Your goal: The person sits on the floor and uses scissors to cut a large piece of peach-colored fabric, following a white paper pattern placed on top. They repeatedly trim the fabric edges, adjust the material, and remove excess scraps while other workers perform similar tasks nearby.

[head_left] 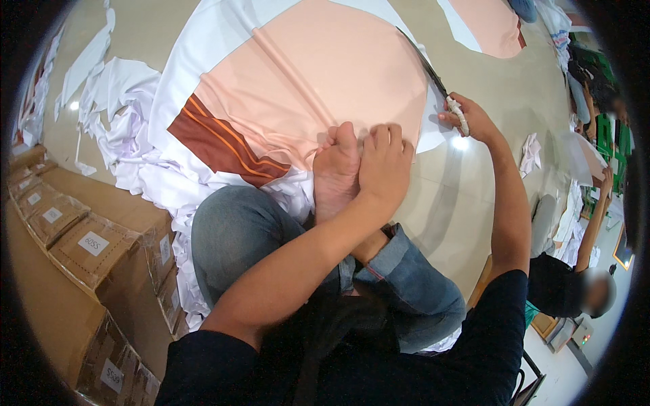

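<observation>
A large piece of fabric is spread on the floor, with a peach panel [338, 61], a brown band with orange stripes [227, 142] and a white margin [193, 51]. My right hand [474, 122] grips long dark scissors [430, 71] by handles wrapped in white. Their blades lie along the peach panel's right edge, beside the white margin. My left hand [386, 162] rests on the panel's near edge next to my bare foot [336, 169], palm down with fingers stretched forward. Whether cloth is under its fingertips is hidden.
Crumpled white fabric [128, 145] heaps at the left, beside taped cardboard boxes [101, 237]. Another peach piece [484, 24] lies at the far right. A small pale scrap [530, 154] is on the floor. At the right, another person [558, 284] raises an arm holding fabric.
</observation>
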A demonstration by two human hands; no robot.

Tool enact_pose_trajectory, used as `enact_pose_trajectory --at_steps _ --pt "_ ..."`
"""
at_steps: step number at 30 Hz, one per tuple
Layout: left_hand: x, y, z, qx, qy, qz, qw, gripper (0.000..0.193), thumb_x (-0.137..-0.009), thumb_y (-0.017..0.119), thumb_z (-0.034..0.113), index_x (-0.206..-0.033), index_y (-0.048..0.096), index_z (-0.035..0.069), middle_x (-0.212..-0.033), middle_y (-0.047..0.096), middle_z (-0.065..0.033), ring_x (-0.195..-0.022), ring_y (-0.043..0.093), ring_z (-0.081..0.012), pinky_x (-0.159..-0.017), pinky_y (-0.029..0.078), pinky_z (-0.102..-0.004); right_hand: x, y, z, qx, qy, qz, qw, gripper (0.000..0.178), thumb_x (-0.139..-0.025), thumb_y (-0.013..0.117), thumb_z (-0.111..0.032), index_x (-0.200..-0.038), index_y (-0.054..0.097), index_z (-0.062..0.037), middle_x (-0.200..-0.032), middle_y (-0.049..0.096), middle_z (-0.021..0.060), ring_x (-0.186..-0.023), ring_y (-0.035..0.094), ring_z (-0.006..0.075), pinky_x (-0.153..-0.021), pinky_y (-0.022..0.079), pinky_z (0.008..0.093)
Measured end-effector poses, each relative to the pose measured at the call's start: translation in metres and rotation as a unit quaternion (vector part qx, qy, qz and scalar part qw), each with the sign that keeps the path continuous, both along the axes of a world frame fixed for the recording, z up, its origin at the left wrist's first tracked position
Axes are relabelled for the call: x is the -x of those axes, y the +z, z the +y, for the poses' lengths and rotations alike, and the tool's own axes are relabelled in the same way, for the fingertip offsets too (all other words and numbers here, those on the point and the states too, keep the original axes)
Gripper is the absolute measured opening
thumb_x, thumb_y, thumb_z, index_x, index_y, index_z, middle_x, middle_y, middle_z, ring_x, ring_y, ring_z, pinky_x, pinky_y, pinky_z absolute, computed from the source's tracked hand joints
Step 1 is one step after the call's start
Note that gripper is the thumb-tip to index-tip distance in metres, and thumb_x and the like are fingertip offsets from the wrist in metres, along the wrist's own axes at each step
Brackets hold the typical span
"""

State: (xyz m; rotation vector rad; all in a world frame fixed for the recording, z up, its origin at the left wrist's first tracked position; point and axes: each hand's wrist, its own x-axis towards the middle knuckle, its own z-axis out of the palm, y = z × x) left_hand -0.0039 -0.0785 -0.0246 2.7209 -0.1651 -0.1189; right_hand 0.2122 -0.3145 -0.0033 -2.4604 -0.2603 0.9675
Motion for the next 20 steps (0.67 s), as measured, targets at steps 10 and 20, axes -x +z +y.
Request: enact_pose_trajectory --at_steps 10,20 --pt "0.020 0.031 -0.006 -0.084 -0.281 0.324 0.899 0.034 -0.108 0.062 0.029 -0.131 0.084 0.018 -0.153 0.070 -0.0134 -0.139 0.065 -0.0299 -0.114 0.042 -0.0527 0.262 -0.004 -0.119 -0.144 -0.230 0.171 0.947 0.049 -0.099 0.088 -0.042 -0.128 0.062 -0.0128 -0.093 0.062 -0.0006 -0.074 0.060 0.0108 -0.063 0.050 0.0308" --pt "0.040 -0.011 -0.016 0.005 -0.218 0.077 0.973 0.066 -0.087 0.089 0.039 -0.146 0.069 0.018 -0.153 0.057 -0.0117 -0.142 0.056 -0.0345 -0.100 0.057 -0.0635 0.322 0.014 -0.095 -0.098 -0.231 0.225 0.942 0.066 -0.093 0.092 -0.054 -0.136 0.065 -0.0123 -0.106 0.069 0.0055 -0.097 0.067 0.0187 -0.089 0.056 0.0352"
